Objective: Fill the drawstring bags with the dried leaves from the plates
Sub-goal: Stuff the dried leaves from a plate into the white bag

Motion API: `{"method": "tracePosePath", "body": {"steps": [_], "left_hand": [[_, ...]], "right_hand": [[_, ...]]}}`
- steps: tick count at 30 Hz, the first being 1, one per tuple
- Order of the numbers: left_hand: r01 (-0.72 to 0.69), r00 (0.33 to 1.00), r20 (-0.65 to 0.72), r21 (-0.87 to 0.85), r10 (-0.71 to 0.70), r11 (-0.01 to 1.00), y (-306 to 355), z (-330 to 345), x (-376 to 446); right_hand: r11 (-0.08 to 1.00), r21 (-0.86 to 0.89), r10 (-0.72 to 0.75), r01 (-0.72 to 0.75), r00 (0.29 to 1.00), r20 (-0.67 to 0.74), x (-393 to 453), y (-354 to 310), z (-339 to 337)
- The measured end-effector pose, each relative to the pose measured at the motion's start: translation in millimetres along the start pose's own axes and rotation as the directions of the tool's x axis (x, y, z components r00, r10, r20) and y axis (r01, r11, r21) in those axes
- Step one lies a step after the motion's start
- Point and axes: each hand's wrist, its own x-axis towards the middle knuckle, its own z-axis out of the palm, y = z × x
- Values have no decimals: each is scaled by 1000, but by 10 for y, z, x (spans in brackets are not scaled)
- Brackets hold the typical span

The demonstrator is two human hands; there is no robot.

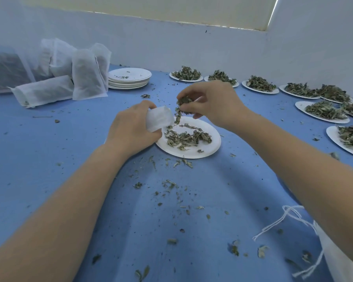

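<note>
Head view: left hand point(130, 129) grips the drawstring bag point(159, 118); right hand point(212, 102) pinches dried leaves point(182, 106) over the plate point(212, 147). Next, feed them into the bag's mouth.

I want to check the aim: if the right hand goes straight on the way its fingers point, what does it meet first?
Probably the bag in the left hand. The right hand pinches leaves, fingers pointing left toward the bag's opening. Depth is unclear, so it might pass just behind.

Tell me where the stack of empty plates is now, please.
In the head view the stack of empty plates sits far left of centre on the blue table, by the back wall, just right of the filled bags.
</note>
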Motion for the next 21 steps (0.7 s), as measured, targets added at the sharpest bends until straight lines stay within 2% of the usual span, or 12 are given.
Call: {"method": "tracePosePath", "body": {"steps": [4,12,18,21], "left_hand": [[31,999,-30,-47,-33,998,38,14,-5],[57,997,-45,-215,-68,975,101,42,-7],[68,993,-68,-297,-92,953,105,28,4],[6,999,-35,-250,-16,968,120,39,-14]], "right_hand": [[976,218,43,-14,991,-129,-51,-27,32],[965,260,36,12,983,-180,-101,-58,216],[992,118,-40,51,994,-100,-127,-37,247],[995,-79,-59,66,995,86,-96,-98,243]]}}
